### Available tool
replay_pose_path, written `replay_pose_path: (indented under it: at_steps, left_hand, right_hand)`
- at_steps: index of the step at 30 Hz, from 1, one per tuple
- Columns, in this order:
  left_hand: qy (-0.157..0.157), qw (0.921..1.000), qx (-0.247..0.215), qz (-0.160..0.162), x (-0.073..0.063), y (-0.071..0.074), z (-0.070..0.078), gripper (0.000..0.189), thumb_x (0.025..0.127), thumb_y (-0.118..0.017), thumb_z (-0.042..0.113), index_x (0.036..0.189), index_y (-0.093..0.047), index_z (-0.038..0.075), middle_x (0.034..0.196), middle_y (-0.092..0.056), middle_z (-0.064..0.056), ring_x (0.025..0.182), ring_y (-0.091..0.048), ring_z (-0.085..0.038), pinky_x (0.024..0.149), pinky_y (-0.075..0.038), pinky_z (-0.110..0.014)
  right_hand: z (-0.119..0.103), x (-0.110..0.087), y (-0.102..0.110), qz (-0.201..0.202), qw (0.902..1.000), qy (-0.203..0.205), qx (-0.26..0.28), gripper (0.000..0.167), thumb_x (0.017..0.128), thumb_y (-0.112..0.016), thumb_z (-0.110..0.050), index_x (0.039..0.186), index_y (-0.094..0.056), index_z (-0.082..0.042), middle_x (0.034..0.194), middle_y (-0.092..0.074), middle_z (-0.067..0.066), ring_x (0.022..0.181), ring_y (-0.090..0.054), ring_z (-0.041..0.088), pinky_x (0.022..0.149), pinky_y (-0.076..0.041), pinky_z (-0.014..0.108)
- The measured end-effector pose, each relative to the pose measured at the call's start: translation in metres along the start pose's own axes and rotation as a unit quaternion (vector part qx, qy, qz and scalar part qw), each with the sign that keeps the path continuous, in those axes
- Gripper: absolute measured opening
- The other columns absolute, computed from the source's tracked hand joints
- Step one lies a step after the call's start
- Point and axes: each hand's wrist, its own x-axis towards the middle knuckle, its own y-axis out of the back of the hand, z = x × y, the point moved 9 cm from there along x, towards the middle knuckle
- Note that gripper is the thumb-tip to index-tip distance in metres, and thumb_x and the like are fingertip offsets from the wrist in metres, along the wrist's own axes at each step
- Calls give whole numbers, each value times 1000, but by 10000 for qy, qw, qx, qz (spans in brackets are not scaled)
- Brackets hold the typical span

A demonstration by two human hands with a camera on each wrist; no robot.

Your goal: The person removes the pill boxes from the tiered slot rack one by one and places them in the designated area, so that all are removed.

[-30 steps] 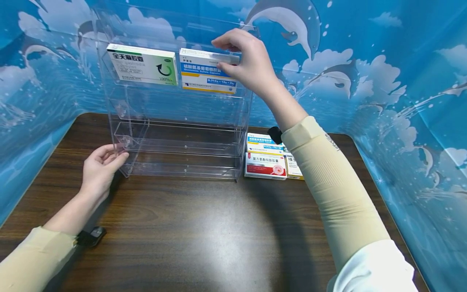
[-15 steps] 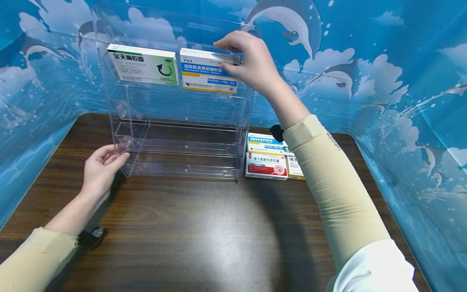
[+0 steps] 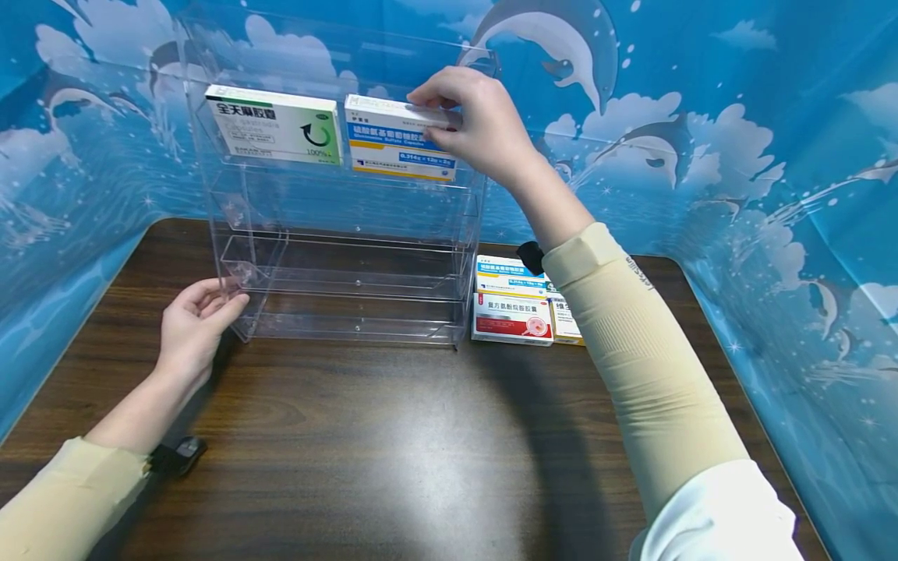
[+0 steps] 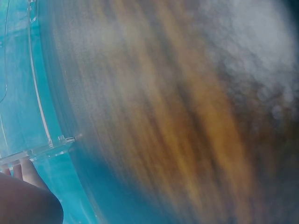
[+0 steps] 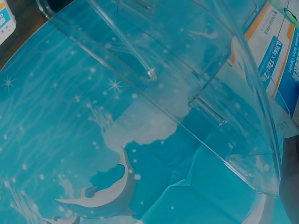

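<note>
Gripping the lower left edge of a clear plastic rack (image 3: 351, 326), the left hand (image 3: 188, 323) sits at the left of the head view, its thumb and curled fingers closed on that side panel. The rack stands on a dark wooden table (image 3: 337, 444), its tiers rising to the upper left and top centre of the frame. In its top tier, toward the upper left, leans a green-and-white box (image 3: 273, 125). Just beside it, at upper centre, is a blue-and-white box (image 3: 389, 144) with orange stripes, tilted back slightly. The right hand (image 3: 484, 121) pinches this box's upper right corner, thumb on the front, fingers bent over the top. Right of the rack, more boxes lie on the table: a matching blue-and-white carton (image 3: 508, 276), a red-and-white carton (image 3: 512, 318), and others partly hidden by a pale yellow sleeve (image 3: 638, 366).
</note>
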Motion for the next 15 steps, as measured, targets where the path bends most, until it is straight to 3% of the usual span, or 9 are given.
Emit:
replay_pose_path:
  at_steps: [9, 15]
  left_hand:
    - [65, 9999, 122, 35, 0, 0, -1, 29, 96, -70, -7, 103, -69, 21, 100, -70, 18, 91, -69, 11, 81, -54, 0]
    - [-27, 10000, 55, 34, 0, 1, 0, 30, 95, -70, -9, 103, -69, 21, 100, -71, 18, 90, -69, 10, 81, -55, -1]
  right_hand:
    - [0, -1, 0, 65, 9999, -35, -123, 30, 104, -69, -15, 133, -72, -8, 136, -71, 8, 122, -68, 19, 104, -57, 28]
    - [-1, -1, 3, 247, 9994, 85, 246, 30, 104, -70, -13, 133, -72, -5, 135, -71, 11, 119, -70, 19, 104, -58, 26]
